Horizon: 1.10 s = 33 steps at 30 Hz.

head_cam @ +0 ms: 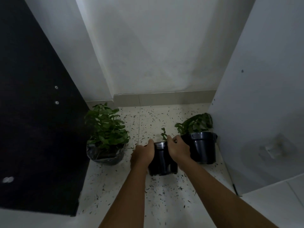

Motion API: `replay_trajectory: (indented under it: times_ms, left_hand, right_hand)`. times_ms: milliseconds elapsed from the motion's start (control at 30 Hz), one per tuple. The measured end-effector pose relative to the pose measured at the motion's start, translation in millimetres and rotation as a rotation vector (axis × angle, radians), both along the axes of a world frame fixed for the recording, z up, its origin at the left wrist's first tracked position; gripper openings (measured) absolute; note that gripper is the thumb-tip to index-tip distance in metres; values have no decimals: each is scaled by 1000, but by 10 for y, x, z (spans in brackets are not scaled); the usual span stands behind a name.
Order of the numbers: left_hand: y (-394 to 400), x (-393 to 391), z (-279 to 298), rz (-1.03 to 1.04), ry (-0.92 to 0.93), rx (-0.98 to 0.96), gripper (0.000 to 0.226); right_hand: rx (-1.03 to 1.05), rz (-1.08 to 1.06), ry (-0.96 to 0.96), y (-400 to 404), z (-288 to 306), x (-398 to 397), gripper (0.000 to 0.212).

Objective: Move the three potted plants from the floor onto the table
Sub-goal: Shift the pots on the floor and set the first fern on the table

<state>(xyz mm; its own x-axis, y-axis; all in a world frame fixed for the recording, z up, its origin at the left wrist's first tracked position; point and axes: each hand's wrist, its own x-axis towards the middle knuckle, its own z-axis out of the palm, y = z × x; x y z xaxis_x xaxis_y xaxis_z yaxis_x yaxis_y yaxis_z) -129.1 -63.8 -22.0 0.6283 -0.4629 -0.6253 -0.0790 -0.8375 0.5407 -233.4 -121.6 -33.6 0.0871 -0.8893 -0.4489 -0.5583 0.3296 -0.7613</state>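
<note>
- Speckled pale terrazzo floor (pixel 158 119): filled a narrow alcove between white walls; all three plants stood on it, so none had reached the table, which was not in view.
- Dark wooden panel (pixel 32 129): stood along the left side of the alcove, studded with small round metal fittings.
- Bushy green plant in a crinkled black plastic bag-pot (pixel 106 140): stood just beside the dark panel, well apart from the hands, untouched.
- Leafy plant in a round black plastic pot with a rolled rim (pixel 201 145): stood against the right wall, just beside the middle pot, foliage leaning left.
- Small sprig in a ribbed black plastic pot (pixel 162 163): stood in the middle of the floor, nearest the person, probably chosen first for that reason.
- Left hand (pixel 143 155): closed around the middle pot's left side, fingers hooked over the rim.
- Right hand (pixel 178 150): wrapped around the same pot's right side, thumb at the rim; the paired grip probably kept the pot level so soil would stay in when lifted.
</note>
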Motion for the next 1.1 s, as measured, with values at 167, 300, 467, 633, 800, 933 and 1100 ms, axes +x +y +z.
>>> replay_trajectory:
  times_ms: [167, 300, 467, 633, 800, 933, 1100]
  left_hand:
    - [-6, 46, 15, 102, 195, -78, 47]
    - [-25, 37, 40, 142, 134, -150, 39]
    - [-135, 39, 99, 119, -73, -196, 41]
    - [-109, 189, -41, 99, -109, -254, 39]
    - [-54, 226, -217, 109, -102, -306, 37]
    - [-37, 261, -298, 98, -135, -311, 41]
    - [-18, 288, -358, 65, -177, -291, 46]
  right_hand:
    - [38, -29, -14, 30, 55, 30, 24]
    - [-8, -21, 6, 80, 130, 128, 26]
    - [-107, -120, -179, 123, 126, 216, 20]
    - [-186, -30, -257, 81, 35, 216, 50]
    - [-154, 58, -156, 72, -176, 215, 53]
    - [-154, 97, -78, 55, -279, 275, 68]
    - [-210, 142, -3, 28, -347, 288, 69]
